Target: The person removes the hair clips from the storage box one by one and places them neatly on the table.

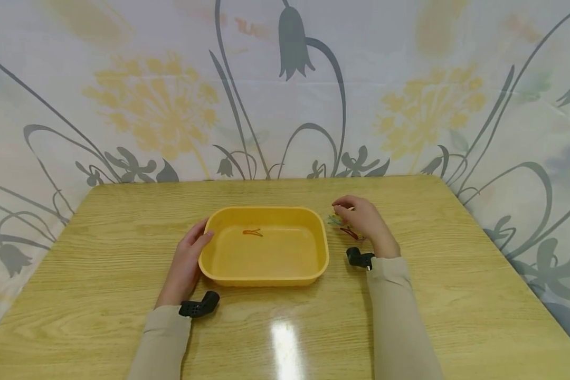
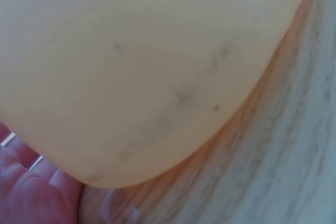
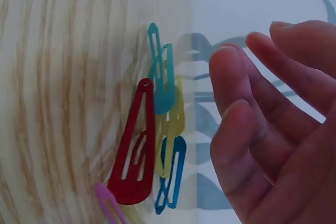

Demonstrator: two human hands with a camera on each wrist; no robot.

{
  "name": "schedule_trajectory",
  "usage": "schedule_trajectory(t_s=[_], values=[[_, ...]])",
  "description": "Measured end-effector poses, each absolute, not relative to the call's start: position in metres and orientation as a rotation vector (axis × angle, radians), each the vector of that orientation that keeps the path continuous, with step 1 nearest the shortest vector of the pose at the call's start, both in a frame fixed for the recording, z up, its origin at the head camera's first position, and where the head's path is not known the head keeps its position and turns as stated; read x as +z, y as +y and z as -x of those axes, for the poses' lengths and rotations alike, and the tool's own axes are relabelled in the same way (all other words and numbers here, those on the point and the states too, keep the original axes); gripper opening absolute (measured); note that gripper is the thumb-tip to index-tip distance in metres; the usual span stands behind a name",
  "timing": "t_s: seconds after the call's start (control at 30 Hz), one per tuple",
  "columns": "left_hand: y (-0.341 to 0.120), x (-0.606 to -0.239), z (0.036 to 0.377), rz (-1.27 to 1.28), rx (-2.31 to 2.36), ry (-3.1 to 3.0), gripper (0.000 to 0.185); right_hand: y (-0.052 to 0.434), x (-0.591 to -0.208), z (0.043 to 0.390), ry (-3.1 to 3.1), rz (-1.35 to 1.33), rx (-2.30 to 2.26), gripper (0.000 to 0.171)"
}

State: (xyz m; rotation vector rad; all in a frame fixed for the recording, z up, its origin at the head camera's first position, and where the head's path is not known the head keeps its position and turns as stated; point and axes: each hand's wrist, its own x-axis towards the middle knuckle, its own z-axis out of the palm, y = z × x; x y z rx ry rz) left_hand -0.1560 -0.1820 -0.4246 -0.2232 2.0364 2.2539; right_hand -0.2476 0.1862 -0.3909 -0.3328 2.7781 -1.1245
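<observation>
- Head view: a yellow tray [image 1: 266, 274] is seen in the middle of the wooden table [image 1: 456, 295], with one orange clip [image 1: 252, 232] lying on its floor. The left hand [image 1: 187, 264] is laid against the tray's left rim, fingers straight and relaxed, thumb on the rim; nothing is gripped. The right hand [image 1: 363, 219] is arched over a small pile of hair clips [image 1: 340, 226] just right of the tray, fingers bent downward; whether a clip is pinched cannot be told from here.
- Left wrist view: the tray's outer wall [image 2: 157, 66] fills the frame, with the palm [image 2: 31, 192] pressed beside it. The tray is best kept steadied this way.
- Right wrist view: the fingers [image 3: 247, 129] are shown apart and loosely curved, holding nothing, just beside the pile. A red clip [image 3: 134, 150] lies on top, over yellow, teal [image 3: 163, 77] and blue ones; a pink one sits at the lower edge. A single clip should be taken by its edge, probably the red, so the rest are not dragged.
</observation>
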Motion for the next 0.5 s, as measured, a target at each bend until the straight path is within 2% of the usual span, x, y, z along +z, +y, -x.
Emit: schedule_trajectory(t_s=[0.5], values=[[-0.182,-0.423,0.155,0.216,2.249,2.034,0.051,0.178,-0.373,0.241,2.687,0.437,-1.046,0.038]])
